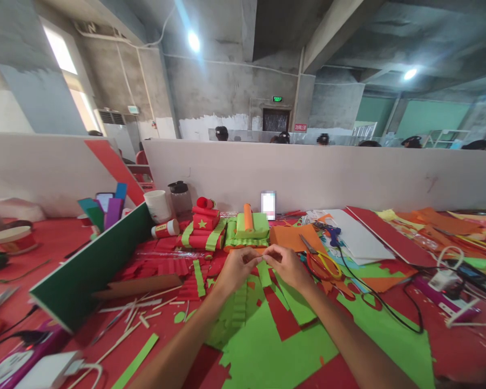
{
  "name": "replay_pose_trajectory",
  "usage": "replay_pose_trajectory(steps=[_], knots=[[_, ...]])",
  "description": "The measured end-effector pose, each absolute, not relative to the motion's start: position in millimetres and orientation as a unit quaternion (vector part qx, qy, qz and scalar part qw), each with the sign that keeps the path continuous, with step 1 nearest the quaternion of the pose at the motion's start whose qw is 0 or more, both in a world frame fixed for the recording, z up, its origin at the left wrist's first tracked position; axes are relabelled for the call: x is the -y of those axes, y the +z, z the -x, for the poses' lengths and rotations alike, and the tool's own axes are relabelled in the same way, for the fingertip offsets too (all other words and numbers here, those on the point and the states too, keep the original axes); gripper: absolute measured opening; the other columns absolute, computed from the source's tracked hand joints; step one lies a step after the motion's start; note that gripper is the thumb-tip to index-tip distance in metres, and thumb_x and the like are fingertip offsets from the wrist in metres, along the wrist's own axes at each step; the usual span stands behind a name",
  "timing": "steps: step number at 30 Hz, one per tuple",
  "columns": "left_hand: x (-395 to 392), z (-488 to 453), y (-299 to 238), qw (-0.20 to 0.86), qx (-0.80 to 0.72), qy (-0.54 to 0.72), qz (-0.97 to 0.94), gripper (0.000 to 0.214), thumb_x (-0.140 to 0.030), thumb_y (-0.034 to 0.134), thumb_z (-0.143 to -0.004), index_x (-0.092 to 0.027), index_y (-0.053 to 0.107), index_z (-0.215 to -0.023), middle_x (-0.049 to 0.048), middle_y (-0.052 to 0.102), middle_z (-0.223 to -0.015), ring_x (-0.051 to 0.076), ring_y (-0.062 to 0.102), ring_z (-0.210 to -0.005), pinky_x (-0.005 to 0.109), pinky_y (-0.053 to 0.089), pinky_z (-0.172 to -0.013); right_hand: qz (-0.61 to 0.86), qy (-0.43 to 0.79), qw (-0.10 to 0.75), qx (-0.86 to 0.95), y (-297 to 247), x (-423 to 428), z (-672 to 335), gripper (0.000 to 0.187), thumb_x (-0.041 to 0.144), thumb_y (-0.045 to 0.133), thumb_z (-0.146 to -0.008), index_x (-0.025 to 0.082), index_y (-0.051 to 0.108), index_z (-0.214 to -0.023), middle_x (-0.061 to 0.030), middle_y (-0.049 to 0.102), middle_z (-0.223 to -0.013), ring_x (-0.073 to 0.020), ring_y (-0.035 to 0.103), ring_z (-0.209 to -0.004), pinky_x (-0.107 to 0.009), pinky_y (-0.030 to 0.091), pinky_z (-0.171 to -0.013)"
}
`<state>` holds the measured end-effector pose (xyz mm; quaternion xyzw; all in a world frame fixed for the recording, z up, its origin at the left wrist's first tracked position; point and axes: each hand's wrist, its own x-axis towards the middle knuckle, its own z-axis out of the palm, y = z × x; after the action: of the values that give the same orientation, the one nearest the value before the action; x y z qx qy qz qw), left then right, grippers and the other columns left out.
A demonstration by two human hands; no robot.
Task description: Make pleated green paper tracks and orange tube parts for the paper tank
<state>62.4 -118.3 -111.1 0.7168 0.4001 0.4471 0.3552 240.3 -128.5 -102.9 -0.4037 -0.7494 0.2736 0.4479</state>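
My left hand (240, 266) and my right hand (285, 265) meet at the middle of the table, fingertips pinched together. Whatever lies between the fingertips is too small to make out. Just below them is a light green strip (263, 274). Behind the hands stands a green model tank (253, 226) with an orange rolled barrel (248, 216). To its left sits a red model tank (206, 221) with a yellow star and green bands. Orange and yellow-handled scissors (324, 263) lie right of my right hand, by an orange sheet (297, 237).
Green sheets (275, 351) and scraps cover the red table in front. A dark green board (93, 270) stands at left, near thin sticks (123, 337). A black cable (383, 302) loops at right towards a purple power strip (445, 300). A pale partition (328, 173) runs behind.
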Motion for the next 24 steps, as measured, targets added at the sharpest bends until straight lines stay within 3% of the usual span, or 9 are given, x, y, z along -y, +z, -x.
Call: replay_pose_trajectory(steps=[5, 14, 24], knots=[[119.1, -60.3, -112.4, 0.318, -0.411, 0.436, -0.735, 0.031, -0.045, 0.061, -0.079, -0.015, 0.067, -0.074, 0.0000, 0.057, -0.059, 0.012, 0.047, -0.054, 0.021, 0.034, -0.051, 0.401, 0.251, 0.442, 0.762, -104.9, 129.0, -237.7, 0.015, 0.031, 0.054, -0.087, 0.019, 0.062, -0.084, -0.0025, 0.068, -0.078, -0.0165, 0.062, -0.070, -0.025, 0.047, -0.064], [119.2, -61.0, -111.2, 0.318, -0.406, 0.435, -0.738, 0.031, -0.045, 0.060, -0.080, -0.015, 0.065, -0.074, -0.0006, 0.056, -0.059, 0.012, 0.047, -0.055, 0.021, 0.035, -0.051, 0.385, 0.289, 0.437, 0.759, -105.6, 128.7, -239.3, 0.011, 0.027, 0.058, -0.084, 0.019, 0.063, -0.092, -0.0039, 0.069, -0.088, -0.0173, 0.064, -0.079, -0.027, 0.050, -0.072], [121.0, -63.0, -108.3, 0.353, -0.365, 0.453, -0.733, 0.030, -0.041, 0.054, -0.087, -0.013, 0.065, -0.083, 0.0018, 0.061, -0.071, 0.013, 0.053, -0.064, 0.022, 0.041, -0.059, 0.397, 0.249, 0.469, 0.749, -103.0, 129.1, -238.8, 0.005, 0.020, 0.058, -0.080, 0.019, 0.063, -0.081, -0.0025, 0.069, -0.077, -0.0174, 0.065, -0.072, -0.027, 0.050, -0.069]])
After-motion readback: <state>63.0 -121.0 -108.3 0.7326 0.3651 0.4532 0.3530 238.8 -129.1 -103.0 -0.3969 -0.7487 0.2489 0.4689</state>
